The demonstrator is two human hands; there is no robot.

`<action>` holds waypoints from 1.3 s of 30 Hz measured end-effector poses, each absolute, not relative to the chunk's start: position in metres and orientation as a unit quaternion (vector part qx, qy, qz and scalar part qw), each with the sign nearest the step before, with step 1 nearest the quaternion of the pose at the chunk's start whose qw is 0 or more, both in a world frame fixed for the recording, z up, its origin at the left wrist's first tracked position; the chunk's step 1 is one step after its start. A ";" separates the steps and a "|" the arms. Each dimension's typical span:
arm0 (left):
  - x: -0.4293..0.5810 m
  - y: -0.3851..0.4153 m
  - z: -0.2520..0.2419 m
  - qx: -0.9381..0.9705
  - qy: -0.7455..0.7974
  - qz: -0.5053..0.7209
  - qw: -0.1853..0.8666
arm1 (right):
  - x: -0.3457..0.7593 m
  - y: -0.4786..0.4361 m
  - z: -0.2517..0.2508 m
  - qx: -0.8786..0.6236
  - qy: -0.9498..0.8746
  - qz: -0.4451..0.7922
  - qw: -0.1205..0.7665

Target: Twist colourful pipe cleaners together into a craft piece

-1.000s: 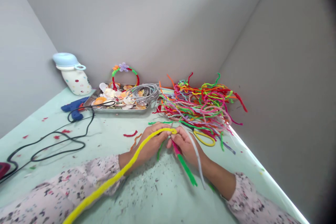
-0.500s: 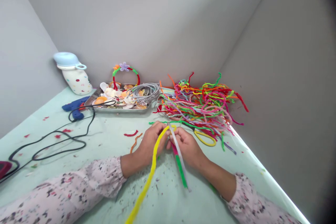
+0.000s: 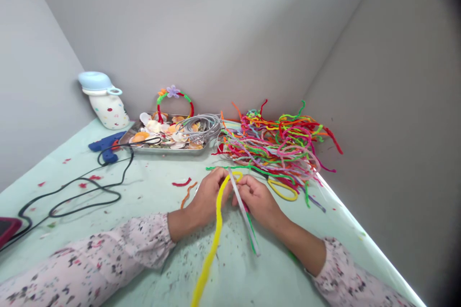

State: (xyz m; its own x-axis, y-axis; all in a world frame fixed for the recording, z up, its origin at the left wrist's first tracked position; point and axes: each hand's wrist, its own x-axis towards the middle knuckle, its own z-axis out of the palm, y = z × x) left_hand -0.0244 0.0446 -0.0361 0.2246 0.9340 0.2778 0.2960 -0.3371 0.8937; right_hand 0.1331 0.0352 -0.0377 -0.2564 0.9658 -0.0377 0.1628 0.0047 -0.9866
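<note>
My left hand [image 3: 210,192] is closed, its fingertips pinched around the top part of a thin grey headband [image 3: 245,213]. Green and pink pipe cleaner is wrapped along part of that band, which points down toward me between my hands. A long yellow pipe cleaner [image 3: 215,242] loops over the band at my fingertips, and its long tail hangs toward the bottom edge. My right hand [image 3: 258,197] is also closed, gripping the short end of the yellow pipe cleaner beside the band. The fingertips partly hide the contact point.
Behind my hands lies a tangled pile of coloured pipe cleaners [image 3: 273,141], with yellow-handled scissors [image 3: 283,190] in front. A metal tray [image 3: 165,152] holds shells, grey hoops [image 3: 203,127] and a wrapped headband [image 3: 191,105]. At left are a blue glue gun [image 3: 107,143], its black cord [image 3: 82,213] and a bottle [image 3: 110,110].
The headband has turned slightly, so less of its green and pink wrap shows. The yellow tail has swung a little to the right. Both hands keep their hold.
</note>
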 end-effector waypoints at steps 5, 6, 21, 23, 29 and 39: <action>-0.026 0.043 -0.029 0.709 0.474 0.411 0.323 | 0.133 0.035 -0.041 -0.478 -0.617 0.493 0.383; -0.026 0.043 -0.028 0.711 0.478 0.407 0.316 | 0.133 0.034 -0.042 -0.478 -0.624 0.485 0.383; -0.022 0.043 -0.030 0.730 0.485 0.407 0.257 | 0.131 0.026 -0.037 -0.520 -0.725 0.305 0.332; -0.021 0.043 -0.029 0.714 0.494 0.417 0.271 | 0.131 0.025 -0.037 -0.522 -0.742 0.270 0.323; -0.016 0.040 -0.019 0.678 0.525 0.416 0.303 | 0.132 0.025 -0.040 -0.512 -0.777 0.197 0.310; -0.015 0.040 -0.018 0.669 0.536 0.427 0.288 | 0.134 0.027 -0.041 -0.497 -0.771 0.230 0.325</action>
